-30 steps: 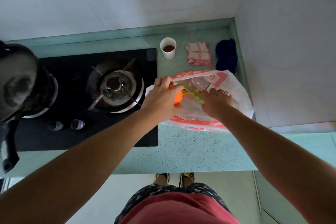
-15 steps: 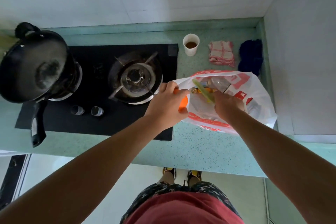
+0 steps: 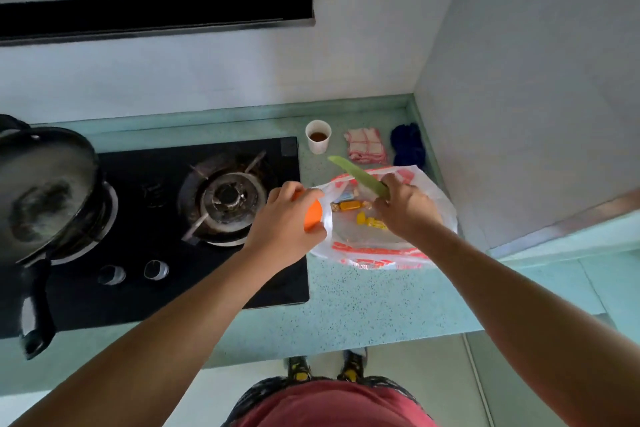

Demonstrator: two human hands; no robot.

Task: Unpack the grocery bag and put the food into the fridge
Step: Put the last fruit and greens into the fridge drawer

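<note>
Both arms reached forward from the bottom corners toward the back right of the surface (image 3: 346,308), with the forearms converging on the bag (image 3: 434,199). The left hand (image 3: 284,218) was at the bag's left edge, knuckles up. Its fingers were curled round an orange item (image 3: 312,216), and the bag's white rim lay against those fingers. The right hand (image 3: 405,210) was over the middle of the bag's mouth and gripped the lower end of a long, flat green item (image 3: 356,177). This item slanted up and away to the left, and its pointed tip ended just short of the paper cup (image 3: 318,139). What food either item was could not be told.

The bag was white plastic with red print. It lay slumped on the surface just right of the stove (image 3: 173,288), and its mouth gaped open between the two hands. Inside it were an orange wrapped sweet (image 3: 349,205), yellow wrapped sweets (image 3: 371,222) near the right hand, and a pale bluish packet (image 3: 344,197) that was partly hidden.

The cup behind the bag held a brown liquid. A pink checked cloth (image 3: 366,146) and a dark blue cloth (image 3: 408,146) lay beside it toward the corner. A dark pan (image 3: 45,191) sat on the stove's left burner, and the right burner (image 3: 228,199) was bare.
</note>
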